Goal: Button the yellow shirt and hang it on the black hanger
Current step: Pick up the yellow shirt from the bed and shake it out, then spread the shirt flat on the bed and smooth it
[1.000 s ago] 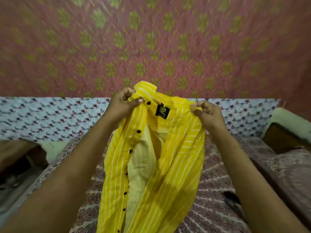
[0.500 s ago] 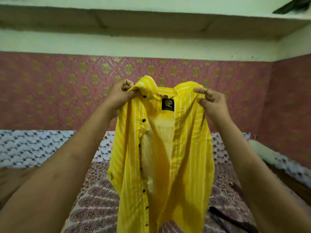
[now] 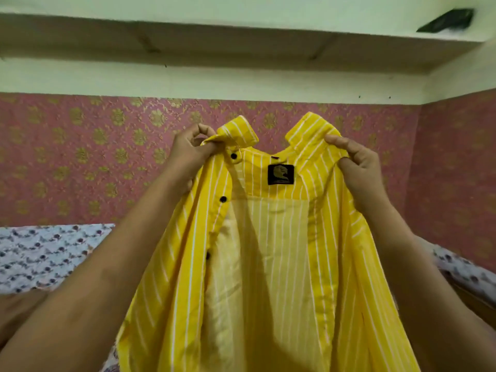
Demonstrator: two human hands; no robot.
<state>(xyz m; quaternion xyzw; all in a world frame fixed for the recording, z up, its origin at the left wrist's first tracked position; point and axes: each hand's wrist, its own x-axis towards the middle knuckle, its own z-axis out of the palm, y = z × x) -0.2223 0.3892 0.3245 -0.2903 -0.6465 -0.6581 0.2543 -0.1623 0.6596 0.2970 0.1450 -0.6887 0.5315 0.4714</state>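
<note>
The yellow shirt (image 3: 271,237) with thin white stripes hangs open in the air in front of me, its inside and black neck label facing me. Black buttons run down its left front edge, all undone. My left hand (image 3: 192,154) pinches the left collar tip and front edge. My right hand (image 3: 359,167) pinches the right collar and front edge. Both hands hold the shirt up at about collar height, spread apart. The black hanger is not in sight; the shirt covers the bed below.
A pink wall (image 3: 88,162) with gold flower pattern stands behind the shirt. A pale concrete shelf (image 3: 241,33) runs overhead, with a dark object (image 3: 445,24) on it at the right. A blue printed bedsheet (image 3: 45,253) lies at lower left.
Both hands have lifted the shirt higher and pulled its fronts wider apart. My view has tilted up from the bed to the wall and shelf, and the dark item on the bed has left view.
</note>
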